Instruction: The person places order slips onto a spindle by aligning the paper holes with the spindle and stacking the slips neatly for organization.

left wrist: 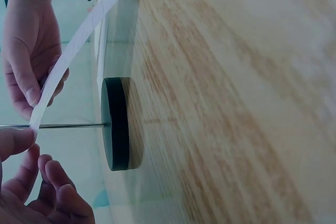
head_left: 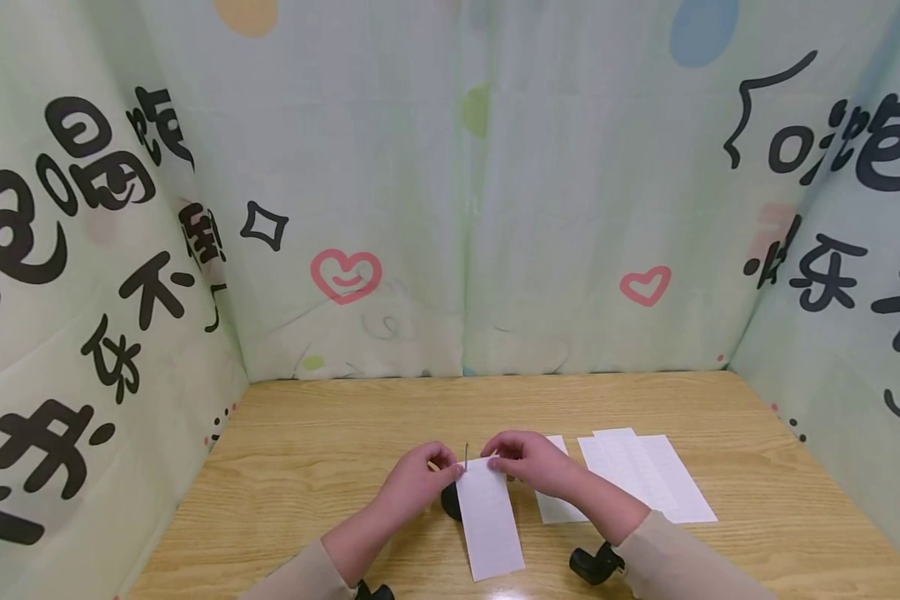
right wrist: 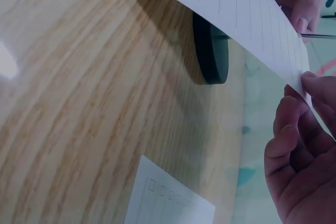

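Observation:
A white ruled paper slip [head_left: 492, 525] hangs down toward the table's front from both hands. My left hand [head_left: 420, 477] pinches its upper left corner between thumb and finger, right beside a thin metal spike [left wrist: 79, 126]. The upper right corner is pinched by my right hand [head_left: 534, 462]. The spike stands upright on a round black base [left wrist: 116, 124]. It shows on both faces of the slip near the left thumb and appears to pass through the paper. In the head view the slip covers part of the base [head_left: 451, 502].
Right of the hands, overlapping white sheets [head_left: 648, 475] lie on the wooden table [head_left: 330, 425]. Another sheet [head_left: 558, 507] lies partly under the right forearm. Black wrist devices [head_left: 596, 565] sit at the cuffs. Printed curtains [head_left: 390, 167] enclose the back and sides.

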A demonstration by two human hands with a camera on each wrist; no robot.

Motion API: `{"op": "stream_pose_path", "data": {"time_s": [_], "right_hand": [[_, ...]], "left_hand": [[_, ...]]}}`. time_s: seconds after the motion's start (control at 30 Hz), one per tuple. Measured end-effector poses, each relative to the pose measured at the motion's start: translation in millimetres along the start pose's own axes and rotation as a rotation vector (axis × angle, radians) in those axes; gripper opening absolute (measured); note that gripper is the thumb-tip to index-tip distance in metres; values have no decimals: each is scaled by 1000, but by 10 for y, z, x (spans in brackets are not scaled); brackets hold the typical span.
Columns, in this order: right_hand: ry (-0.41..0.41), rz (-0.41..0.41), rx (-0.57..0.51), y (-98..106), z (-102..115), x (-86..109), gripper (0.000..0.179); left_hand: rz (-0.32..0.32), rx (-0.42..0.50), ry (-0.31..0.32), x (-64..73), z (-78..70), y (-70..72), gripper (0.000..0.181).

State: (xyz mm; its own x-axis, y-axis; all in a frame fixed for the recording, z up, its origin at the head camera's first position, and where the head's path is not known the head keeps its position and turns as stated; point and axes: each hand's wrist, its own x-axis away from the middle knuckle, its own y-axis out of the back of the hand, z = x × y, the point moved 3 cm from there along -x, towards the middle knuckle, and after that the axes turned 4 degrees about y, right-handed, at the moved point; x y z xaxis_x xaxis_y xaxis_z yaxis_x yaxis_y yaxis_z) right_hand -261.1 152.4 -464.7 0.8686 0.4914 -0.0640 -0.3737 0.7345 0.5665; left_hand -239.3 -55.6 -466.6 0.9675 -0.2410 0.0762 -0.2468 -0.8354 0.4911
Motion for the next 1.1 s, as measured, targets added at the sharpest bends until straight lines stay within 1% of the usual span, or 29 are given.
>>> {"op": "stream_pose_path", "data": {"time_s": [0.27,0.57,0.73,0.83,0.97,1.1], "right_hand": [[-19,11,19,-28,-30,19,10],[-24,30,18,-83,-117,-3,8],[-26,28,39,-100,-149,0,6],[-27,30,45,-108,-155,-5,5],[-30,42,54,-125,-162,-17,6],[-35,51,72,-149,-171,-35,6]], "left_hand": [[14,-10,40,-16,35,-31,14],[16,-96,38,-52,85,-61,14],[37,-104,57,-63,117,-85,15],[42,-107,55,-67,128,-94,15],[37,-145,49,-80,145,-107,16],[38,-184,66,-97,163,-117,16]]}}
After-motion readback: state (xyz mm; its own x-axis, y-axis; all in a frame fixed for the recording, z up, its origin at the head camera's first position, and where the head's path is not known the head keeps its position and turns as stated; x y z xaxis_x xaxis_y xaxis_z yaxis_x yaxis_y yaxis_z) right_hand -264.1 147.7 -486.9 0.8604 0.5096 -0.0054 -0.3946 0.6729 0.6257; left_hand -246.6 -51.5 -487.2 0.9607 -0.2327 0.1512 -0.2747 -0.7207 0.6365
